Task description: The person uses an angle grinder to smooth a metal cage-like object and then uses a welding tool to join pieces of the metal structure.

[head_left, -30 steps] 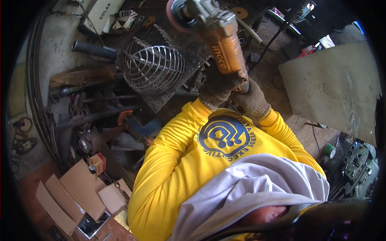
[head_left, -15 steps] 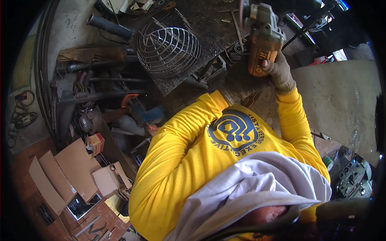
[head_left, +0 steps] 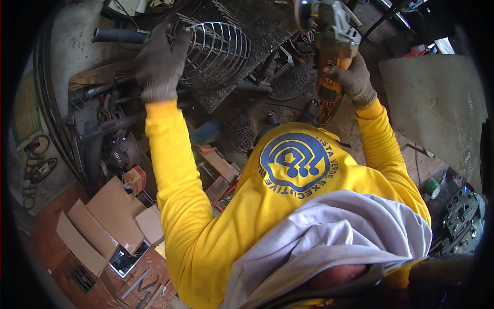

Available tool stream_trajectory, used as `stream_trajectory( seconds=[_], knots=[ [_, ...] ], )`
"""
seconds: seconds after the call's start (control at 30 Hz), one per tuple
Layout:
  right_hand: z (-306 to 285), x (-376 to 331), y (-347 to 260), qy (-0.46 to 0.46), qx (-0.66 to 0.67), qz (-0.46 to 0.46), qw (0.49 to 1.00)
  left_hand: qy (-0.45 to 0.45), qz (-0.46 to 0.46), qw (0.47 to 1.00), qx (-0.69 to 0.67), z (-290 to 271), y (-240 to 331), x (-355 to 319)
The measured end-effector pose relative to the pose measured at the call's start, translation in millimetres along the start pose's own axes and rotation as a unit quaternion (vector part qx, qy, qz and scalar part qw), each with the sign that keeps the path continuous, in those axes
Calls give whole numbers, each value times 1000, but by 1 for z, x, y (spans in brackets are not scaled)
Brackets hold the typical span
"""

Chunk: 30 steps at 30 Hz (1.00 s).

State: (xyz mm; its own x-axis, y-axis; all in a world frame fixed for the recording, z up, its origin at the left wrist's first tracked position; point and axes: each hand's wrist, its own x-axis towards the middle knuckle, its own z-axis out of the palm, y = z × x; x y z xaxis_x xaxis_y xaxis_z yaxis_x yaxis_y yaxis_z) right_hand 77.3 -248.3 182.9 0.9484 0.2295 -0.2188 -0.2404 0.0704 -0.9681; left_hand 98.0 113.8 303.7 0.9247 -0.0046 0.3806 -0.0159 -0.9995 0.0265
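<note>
My right hand (head_left: 355, 80), in a knitted work glove, is wrapped round the orange and grey body of an angle grinder (head_left: 337, 44). The grinder stands on end, its disc (head_left: 305, 13) at the far side. On the left, my gloved left hand (head_left: 162, 64) is closed at the near-left edge of a round cage of bent metal wire (head_left: 218, 51). Its thumb and fingers lie against the wires; the fingertips are partly hidden. The cage rests on a dark metal worktable (head_left: 270, 36) strewn with grit.
A black-gripped bar (head_left: 121, 35) juts out left of the cage. Metal pipes and tools crowd the floor at left. Opened cardboard boxes (head_left: 110, 216) lie at lower left. A large flat sheet (head_left: 437, 113) is at right, with a green-grey machine part (head_left: 463, 221) below it.
My left hand has come from in front of my body out to the cage's left edge. The grinder stays in my right hand, slightly lower in view. The view has shifted a little.
</note>
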Motion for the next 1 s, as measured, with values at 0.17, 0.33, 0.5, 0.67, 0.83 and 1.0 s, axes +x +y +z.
stream_trajectory(
  seconds=[0.17,0.33,0.5,0.67,0.83,1.0],
  knots=[
    [11,-12,14,-15,-97,-77,992,-161,-22,983,-82,45,-10,28],
    [9,-30,39,24,-130,-40,990,-169,-27,974,-146,38,-15,13],
    [9,-45,71,16,-146,-31,989,-167,73,969,-164,41,15,-6],
    [29,-61,112,10,-161,-21,987,-89,80,963,-240,60,-2,-21],
    [53,-76,129,16,-158,-25,987,-44,117,961,-245,70,-9,-30],
    [66,-77,114,-1,-117,-47,992,-26,114,961,-251,69,-6,-34]
  ],
)
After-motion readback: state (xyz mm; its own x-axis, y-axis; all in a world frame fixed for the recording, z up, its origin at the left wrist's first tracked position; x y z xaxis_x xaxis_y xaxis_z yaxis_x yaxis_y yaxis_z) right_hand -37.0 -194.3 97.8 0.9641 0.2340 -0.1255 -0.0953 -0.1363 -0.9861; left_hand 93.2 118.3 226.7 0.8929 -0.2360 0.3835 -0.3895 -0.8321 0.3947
